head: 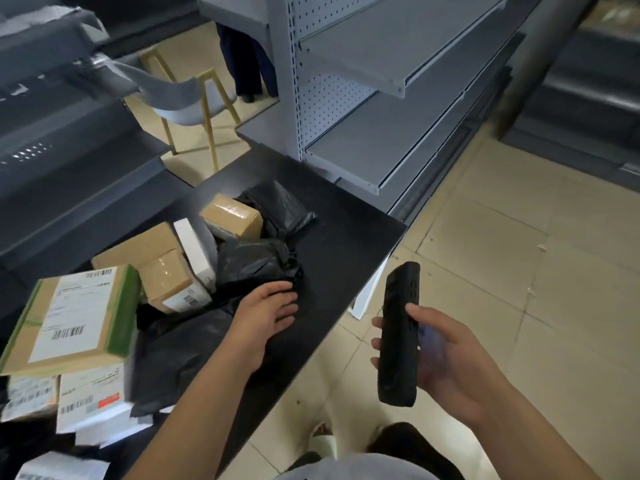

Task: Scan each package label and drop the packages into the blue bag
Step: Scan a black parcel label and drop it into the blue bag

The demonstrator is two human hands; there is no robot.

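Across the lower left of the frame, packages [104,299] crowd the black counter [339,237]. Left hand [266,317] rests flat, fingers straight, on a black mailer [194,344]; find its label first. Right hand [446,362] grips the scanner [398,334]. No blue bag shows.

One head-worn camera looks steeply down, close over the black counter [332,216].
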